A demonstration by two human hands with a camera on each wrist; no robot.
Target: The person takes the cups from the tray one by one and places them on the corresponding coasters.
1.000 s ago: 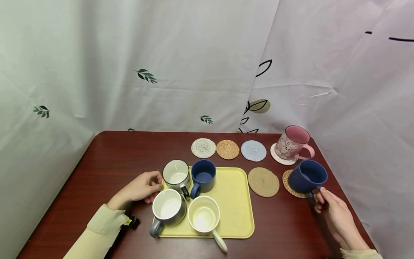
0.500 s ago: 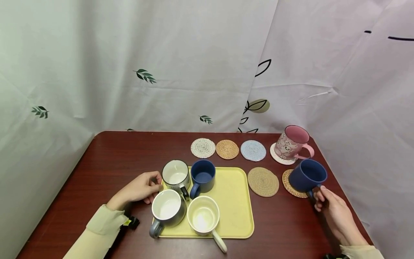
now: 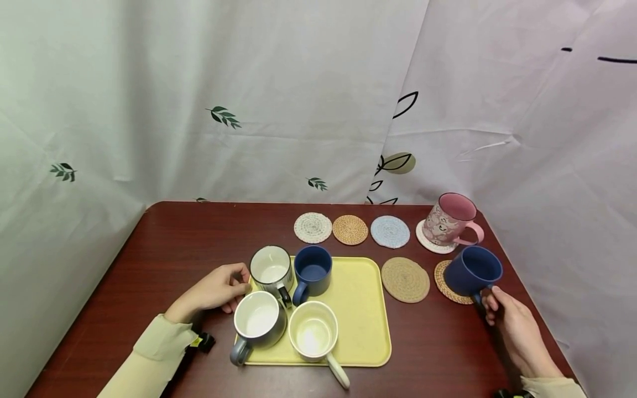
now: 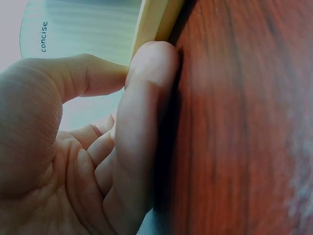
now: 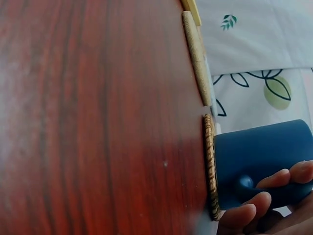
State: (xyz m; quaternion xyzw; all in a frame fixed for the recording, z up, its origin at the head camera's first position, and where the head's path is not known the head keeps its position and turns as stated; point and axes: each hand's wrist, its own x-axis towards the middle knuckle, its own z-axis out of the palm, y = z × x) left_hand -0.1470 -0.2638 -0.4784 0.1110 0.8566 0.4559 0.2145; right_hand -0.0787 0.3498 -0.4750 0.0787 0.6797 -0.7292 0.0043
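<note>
At the table's right side my right hand (image 3: pixel 517 326) grips the handle of a blue mug (image 3: pixel 470 273). The mug stands upright over a round woven coaster (image 5: pixel 211 169), its base right at the coaster's surface in the right wrist view. My left hand (image 3: pixel 219 288) pinches the left rim of a yellow tray (image 3: pixel 360 309) between thumb and index finger (image 4: pixel 151 63). On that tray are a white mug with a dark rim (image 3: pixel 271 264), a second blue mug (image 3: pixel 312 271), a grey mug with white inside (image 3: pixel 256 315) and a cream long-handled cup (image 3: pixel 312 330).
Behind the held mug a pink patterned mug (image 3: pixel 443 224) stands on a white coaster (image 3: pixel 429 243). A tan coaster (image 3: pixel 405 279) lies right of the tray. A whitish coaster (image 3: pixel 313 227), an orange-tan one (image 3: pixel 350 230) and a light blue one (image 3: pixel 390 231) line the back.
</note>
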